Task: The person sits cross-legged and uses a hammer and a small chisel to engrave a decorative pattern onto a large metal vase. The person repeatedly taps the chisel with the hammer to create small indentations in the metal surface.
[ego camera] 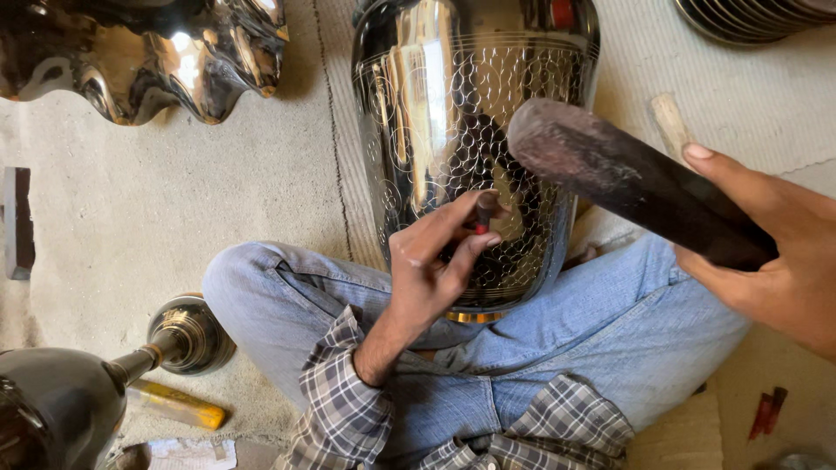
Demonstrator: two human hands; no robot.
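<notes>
The left hand (431, 261) is pinching a thin dark punch (482, 211) against the shiny engraved metal vase (453, 113); the right hand (766, 252) is gripping a dark wooden mallet (627, 178), its head at two o'clock from the punch.

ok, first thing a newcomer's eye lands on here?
The big shiny metal vase at top centre, its body covered in hammered dimples, lying across the person's jeans-clad lap. Next, the dark wooden mallet in the right hand, raised over a small punch that the left hand pinches against the vase. A wavy polished metal piece gleams top left.
</notes>
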